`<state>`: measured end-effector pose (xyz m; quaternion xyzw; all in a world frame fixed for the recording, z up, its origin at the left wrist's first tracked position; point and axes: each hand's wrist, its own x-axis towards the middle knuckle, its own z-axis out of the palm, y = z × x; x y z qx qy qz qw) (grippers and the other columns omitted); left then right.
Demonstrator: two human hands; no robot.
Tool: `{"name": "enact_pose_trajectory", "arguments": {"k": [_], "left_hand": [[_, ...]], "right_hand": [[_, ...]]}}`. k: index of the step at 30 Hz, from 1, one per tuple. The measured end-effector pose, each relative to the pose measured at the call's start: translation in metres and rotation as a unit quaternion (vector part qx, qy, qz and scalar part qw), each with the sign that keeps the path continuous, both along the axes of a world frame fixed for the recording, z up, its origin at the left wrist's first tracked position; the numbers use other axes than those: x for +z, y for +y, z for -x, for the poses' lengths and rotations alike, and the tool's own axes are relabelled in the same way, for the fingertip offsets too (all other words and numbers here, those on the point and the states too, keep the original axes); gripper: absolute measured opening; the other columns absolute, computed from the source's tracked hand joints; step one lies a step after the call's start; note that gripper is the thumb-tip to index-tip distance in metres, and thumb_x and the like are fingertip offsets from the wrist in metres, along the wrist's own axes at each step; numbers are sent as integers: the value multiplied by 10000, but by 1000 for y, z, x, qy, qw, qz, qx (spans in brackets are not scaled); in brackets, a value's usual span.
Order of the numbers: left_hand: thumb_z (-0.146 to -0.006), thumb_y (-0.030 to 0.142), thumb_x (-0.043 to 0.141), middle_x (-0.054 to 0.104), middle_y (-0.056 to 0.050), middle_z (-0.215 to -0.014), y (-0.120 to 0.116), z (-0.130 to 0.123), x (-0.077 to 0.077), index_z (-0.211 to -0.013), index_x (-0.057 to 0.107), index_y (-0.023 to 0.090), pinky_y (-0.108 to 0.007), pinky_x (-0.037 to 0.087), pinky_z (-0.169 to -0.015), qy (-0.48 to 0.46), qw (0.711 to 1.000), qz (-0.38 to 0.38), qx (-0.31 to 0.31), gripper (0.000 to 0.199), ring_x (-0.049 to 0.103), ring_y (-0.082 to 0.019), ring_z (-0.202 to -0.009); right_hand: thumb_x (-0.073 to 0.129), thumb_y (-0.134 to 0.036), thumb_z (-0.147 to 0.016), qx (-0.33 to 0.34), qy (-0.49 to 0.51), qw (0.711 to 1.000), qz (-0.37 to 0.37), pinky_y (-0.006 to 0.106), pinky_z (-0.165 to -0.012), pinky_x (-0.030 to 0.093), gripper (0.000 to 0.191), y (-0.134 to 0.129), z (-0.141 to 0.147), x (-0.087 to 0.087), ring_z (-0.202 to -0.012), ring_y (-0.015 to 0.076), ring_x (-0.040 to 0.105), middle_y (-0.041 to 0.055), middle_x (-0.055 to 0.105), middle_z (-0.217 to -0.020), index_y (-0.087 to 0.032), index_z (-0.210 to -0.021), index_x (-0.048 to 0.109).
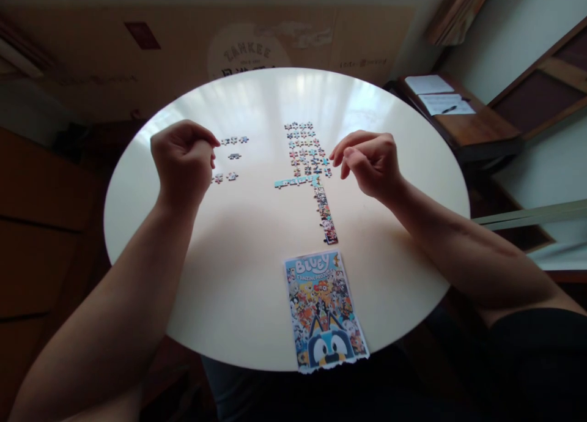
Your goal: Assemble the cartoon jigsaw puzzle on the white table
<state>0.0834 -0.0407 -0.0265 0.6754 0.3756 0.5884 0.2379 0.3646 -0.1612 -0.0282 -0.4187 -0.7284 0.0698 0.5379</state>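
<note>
My left hand [183,156] is closed above the left side of the white round table [238,299], beside several loose puzzle pieces [234,156]; whatever its fingers may hold is hidden. On the right, my right hand [367,162] hovers with bent, slightly parted fingers and nothing visible between them. Its fingertips are near rows of loose pieces [305,144] at the table's middle. Below those rows, joined pieces form a corner: a light blue strip [296,182] and a multicoloured strip [326,214] running toward me. A Bluey picture sheet [323,312] lies at the near edge.
A large cardboard panel [183,55] stands behind the table. At the back right, a wooden side table [486,125] bears open papers [443,104] and a pen [449,109]. A pale rail [527,216] is at the right.
</note>
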Motion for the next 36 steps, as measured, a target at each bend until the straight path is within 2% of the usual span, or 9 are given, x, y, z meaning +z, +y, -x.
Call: {"name": "enact_pose_trajectory", "arguments": {"k": [6,11,14,21,25,30,36], "left_hand": [[-683,-20,438,452,67,-462,-7,14,15,-650,599,156,-222,272,-415,-71,991,-24,108,241,427,-55,-425],[-682,-11,403,407,60,-499,-1,32,28,-642,505,176,-230,292,-452,-138,977,-19,163,217,411,-58,-457],[-646,5,389,399,45,-497,6,42,29,-599,460,184,-237,298,-454,-174,971,7,166,198,406,-67,-465],[-593,64,428,413,39,-471,20,54,21,-575,503,191,-241,279,-439,-191,968,40,156,149,397,-87,-435],[-610,101,459,434,31,-493,19,53,19,-586,537,202,-244,296,-453,-160,972,49,162,130,417,-100,-464],[-629,107,473,468,24,-511,19,49,13,-617,594,203,-243,301,-451,-107,977,98,156,155,424,-105,-476],[-636,103,478,540,11,-603,19,49,14,-649,621,200,-241,351,-486,-114,975,101,162,173,455,-105,-524]], "right_hand": [[479,-263,-912,-19,52,997,-45,369,-705,521,432,-2,-1,4,-706,173,643,13,678,-653,-243,-508,631],[467,-267,-951,-62,80,994,-38,392,-724,509,451,-5,0,7,-755,194,644,26,679,-693,-241,-540,653],[476,-227,-963,-37,53,997,-40,401,-727,504,429,-8,1,11,-752,197,641,32,683,-711,-231,-579,667],[482,-127,-946,37,11,999,-35,409,-723,496,339,-16,2,16,-803,212,638,44,686,-770,-226,-690,681],[473,-109,-941,49,2,999,-22,408,-714,507,326,-17,2,15,-825,220,645,46,686,-785,-235,-721,679],[496,-126,-926,57,-20,998,1,398,-695,528,294,-19,6,15,-831,231,656,48,685,-778,-240,-719,670],[504,-148,-918,51,-31,998,4,391,-663,544,290,-20,7,16,-799,238,675,47,691,-756,-249,-706,673]]}}
